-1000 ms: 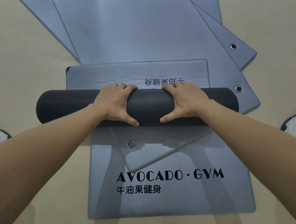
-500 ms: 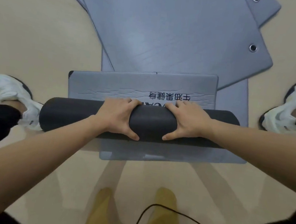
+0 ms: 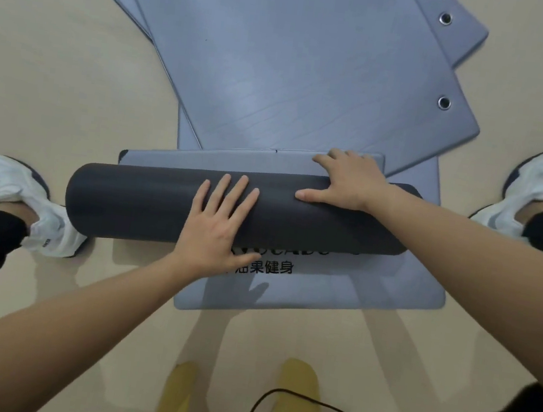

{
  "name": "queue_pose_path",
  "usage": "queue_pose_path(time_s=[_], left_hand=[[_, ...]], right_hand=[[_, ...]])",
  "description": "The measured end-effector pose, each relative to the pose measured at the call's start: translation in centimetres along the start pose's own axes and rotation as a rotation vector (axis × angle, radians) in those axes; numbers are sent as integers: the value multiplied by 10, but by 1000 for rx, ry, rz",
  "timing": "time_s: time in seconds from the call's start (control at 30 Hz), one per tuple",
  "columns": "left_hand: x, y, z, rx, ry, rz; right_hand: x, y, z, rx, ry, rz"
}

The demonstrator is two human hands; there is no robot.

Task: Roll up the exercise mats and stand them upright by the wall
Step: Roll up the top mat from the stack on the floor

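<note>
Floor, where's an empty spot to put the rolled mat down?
Bare floor lies left of the flat mats, past the left shoe, and again top right, past the right shoe. The middle is crowded: rolled mat, flat mats, both shoes close by.

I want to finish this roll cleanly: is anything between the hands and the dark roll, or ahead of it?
Nothing visible. The left hand and right hand both touch the dark grey rolled foam mat. Ahead lies only its own short unrolled grey strip, over other flat grey mats. The wall is out of view.
</note>
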State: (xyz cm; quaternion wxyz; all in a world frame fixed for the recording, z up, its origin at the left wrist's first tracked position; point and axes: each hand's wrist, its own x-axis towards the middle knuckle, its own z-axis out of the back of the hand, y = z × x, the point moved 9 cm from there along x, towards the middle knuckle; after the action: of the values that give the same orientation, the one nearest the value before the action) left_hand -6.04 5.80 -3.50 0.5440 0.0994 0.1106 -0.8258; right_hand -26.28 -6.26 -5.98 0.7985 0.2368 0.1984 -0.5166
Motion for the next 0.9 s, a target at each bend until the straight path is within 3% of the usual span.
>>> queue_pose_path(time_s=[0.3, 0.5, 0.6, 0.73, 0.9], left_hand=[[64, 41, 9, -64, 14, 34], [110, 66, 15, -215, 176, 19], [110, 54, 35, -90, 10, -16], [88, 7, 61, -101, -266, -72], [86, -41, 27, 65, -56, -74]], right_hand=[[-70, -34, 25, -115, -451, 205], [-63, -48, -14, -246, -291, 98], [-50, -59, -8, -210, -269, 126], [-27, -76, 9, -125, -248, 156], [-30, -96, 19, 3, -339, -26]])
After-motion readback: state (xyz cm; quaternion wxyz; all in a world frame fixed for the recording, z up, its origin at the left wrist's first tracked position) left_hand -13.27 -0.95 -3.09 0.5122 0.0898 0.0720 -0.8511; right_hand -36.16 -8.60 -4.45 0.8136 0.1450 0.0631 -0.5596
